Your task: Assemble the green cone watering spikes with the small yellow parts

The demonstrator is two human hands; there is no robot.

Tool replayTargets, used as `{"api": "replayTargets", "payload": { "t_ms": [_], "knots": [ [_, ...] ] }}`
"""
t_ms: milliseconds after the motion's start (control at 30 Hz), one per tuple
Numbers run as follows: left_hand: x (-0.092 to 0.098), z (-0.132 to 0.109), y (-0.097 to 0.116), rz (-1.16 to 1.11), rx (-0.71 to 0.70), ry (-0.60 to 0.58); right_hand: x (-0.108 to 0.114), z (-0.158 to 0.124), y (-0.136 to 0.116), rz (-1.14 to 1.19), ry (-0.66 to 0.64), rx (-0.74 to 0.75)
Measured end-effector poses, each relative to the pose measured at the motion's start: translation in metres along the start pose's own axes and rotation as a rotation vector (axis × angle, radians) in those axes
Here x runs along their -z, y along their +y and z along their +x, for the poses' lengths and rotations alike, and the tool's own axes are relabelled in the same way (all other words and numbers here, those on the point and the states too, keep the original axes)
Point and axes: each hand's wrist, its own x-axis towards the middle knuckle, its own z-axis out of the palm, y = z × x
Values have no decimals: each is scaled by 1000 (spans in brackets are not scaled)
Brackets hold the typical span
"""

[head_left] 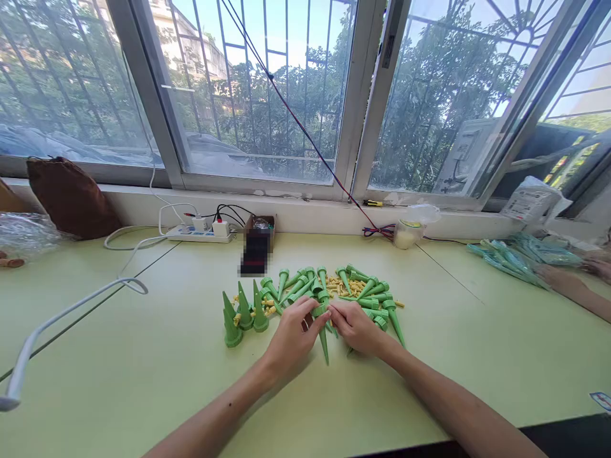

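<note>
The cone (324, 346) is at the middle of the bench (143, 381), gripped at its cap, its tip toward the near edge. The left hand (292, 331) has its fingers clamped on that cap; the right hand (354, 324) has its fingers bunched against the cap's side, and I cannot tell whether anything is between them.

The likeliest slip is here: the cap looks small and smooth, so a sideways push from the right could twist the cone out of the left fingers. A small part, if one is pinched there, could drop among the loose pegs (351, 287) toward the far edge and be hard to pick out.

The pile (379, 305) crowds the right knuckles, so a sweep of that hand could roll cones toward the right edge. On the left, the standing cones (260, 320) rest on their caps close by; a knock from the left wrist could topple them.
</note>
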Motion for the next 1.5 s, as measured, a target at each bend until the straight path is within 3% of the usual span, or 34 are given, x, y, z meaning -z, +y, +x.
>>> {"api": "replayTargets", "payload": {
  "t_ms": [867,1500],
  "knots": [
    [0,4,0,-171,145,23,0,-2,-4,112,79,-17],
    [1,5,0,-242,237,33,2,-2,-8,119,40,-8]
  ]
}}
